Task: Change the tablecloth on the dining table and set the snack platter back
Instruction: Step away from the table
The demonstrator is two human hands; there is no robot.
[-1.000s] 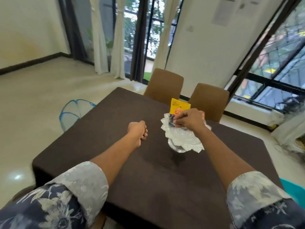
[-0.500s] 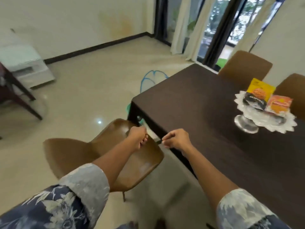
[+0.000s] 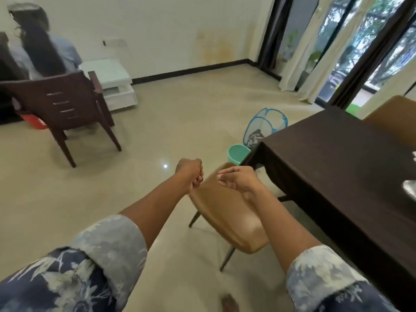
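Both hands hung in the air over a tan chair [image 3: 227, 212], apart from each other and holding nothing. The left hand [image 3: 190, 174] was curled into a fist; the right hand [image 3: 238, 180] was loosely open, fingers half bent. To the right stood the table [image 3: 380, 262], covered by a dark brown tablecloth [image 3: 333, 158] that draped over its near edge. Only a pale sliver of the platter [image 3: 410, 191] showed at the right edge, on the cloth. Past the table corner, a green bucket [image 3: 237, 154] and a blue mesh basket [image 3: 265, 124] sat on the floor. A person sat in a dark chair [image 3: 60, 104] far left.
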